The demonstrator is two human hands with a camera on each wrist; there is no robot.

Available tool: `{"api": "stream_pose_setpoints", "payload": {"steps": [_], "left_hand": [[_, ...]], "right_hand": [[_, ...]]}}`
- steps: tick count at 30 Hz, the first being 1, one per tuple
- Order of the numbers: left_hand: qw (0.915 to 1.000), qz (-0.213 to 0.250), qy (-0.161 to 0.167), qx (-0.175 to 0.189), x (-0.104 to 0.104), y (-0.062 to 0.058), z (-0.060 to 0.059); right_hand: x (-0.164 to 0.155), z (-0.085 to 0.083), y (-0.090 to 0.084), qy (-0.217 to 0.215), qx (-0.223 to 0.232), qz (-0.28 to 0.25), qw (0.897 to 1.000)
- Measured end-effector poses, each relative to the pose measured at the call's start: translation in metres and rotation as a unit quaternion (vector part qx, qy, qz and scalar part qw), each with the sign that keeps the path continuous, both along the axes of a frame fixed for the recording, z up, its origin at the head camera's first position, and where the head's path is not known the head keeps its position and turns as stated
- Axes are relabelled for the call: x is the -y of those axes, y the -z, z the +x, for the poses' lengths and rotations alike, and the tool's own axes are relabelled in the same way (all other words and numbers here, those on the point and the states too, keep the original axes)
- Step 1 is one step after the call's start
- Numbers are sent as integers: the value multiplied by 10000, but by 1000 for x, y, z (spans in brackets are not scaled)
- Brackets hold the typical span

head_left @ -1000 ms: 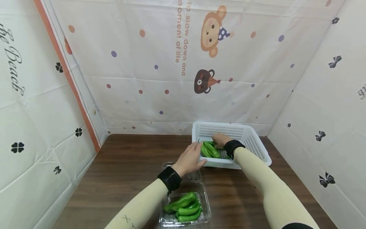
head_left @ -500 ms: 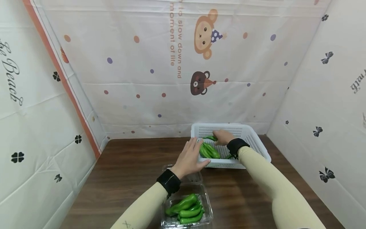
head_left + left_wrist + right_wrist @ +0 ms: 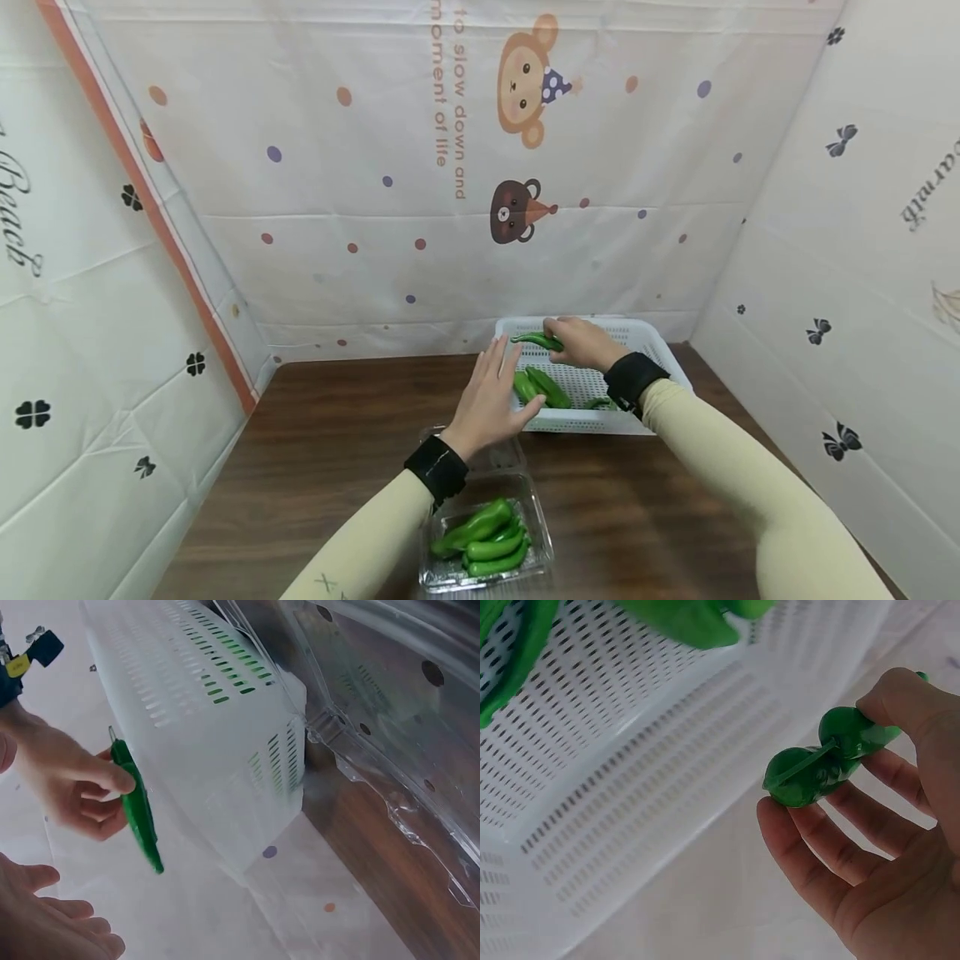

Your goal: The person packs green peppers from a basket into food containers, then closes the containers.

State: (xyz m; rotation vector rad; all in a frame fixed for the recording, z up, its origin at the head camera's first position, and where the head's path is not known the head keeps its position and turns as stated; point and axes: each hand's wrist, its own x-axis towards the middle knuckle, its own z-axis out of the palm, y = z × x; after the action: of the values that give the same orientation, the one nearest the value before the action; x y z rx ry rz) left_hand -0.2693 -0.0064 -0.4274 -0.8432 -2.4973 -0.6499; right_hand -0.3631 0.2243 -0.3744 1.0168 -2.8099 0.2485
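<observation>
In the head view my right hand point(image 3: 588, 343) holds a green chili pepper point(image 3: 538, 340) above the white slotted basket point(image 3: 585, 422). Thumb and fingers pinch the pepper point(image 3: 802, 780) in the right wrist view, its wrinkled, bent body facing the camera. My left hand point(image 3: 487, 408) is held beside the basket's left end, fingers extended and nothing in them; whether it touches the rim is unclear. Several green peppers point(image 3: 546, 388) lie on the basket floor. Nearer the front, a clear plastic clamshell box point(image 3: 546, 554) contains a pile of green peppers point(image 3: 491, 546).
The clamshell's transparent lid point(image 3: 390, 712) stands open behind the box, partly under my left forearm. A dark wooden table point(image 3: 337, 467) carries everything. Printed white sheets point(image 3: 375, 275) hang at the back and both sides, close behind the basket.
My right hand has lifted the pepper up from the basket floor and towards the left. The left hand has risen slightly beside the basket. The head view has shifted a little.
</observation>
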Motion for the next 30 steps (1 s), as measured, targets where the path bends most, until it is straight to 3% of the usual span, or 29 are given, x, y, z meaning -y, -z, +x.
{"api": "stream_pose_setpoints", "payload": {"steps": [15, 25, 30], "left_hand": [[9987, 283, 97, -422, 0, -2, 6], [9896, 787, 289, -1169, 6, -2, 12], [9878, 944, 295, -1203, 12, -5, 17]], "right_hand": [[19, 39, -5, -494, -599, -156, 9969], [26, 61, -6, -332, -898, -420, 9945], [28, 74, -9, -397, -1018, -568, 9924]]}}
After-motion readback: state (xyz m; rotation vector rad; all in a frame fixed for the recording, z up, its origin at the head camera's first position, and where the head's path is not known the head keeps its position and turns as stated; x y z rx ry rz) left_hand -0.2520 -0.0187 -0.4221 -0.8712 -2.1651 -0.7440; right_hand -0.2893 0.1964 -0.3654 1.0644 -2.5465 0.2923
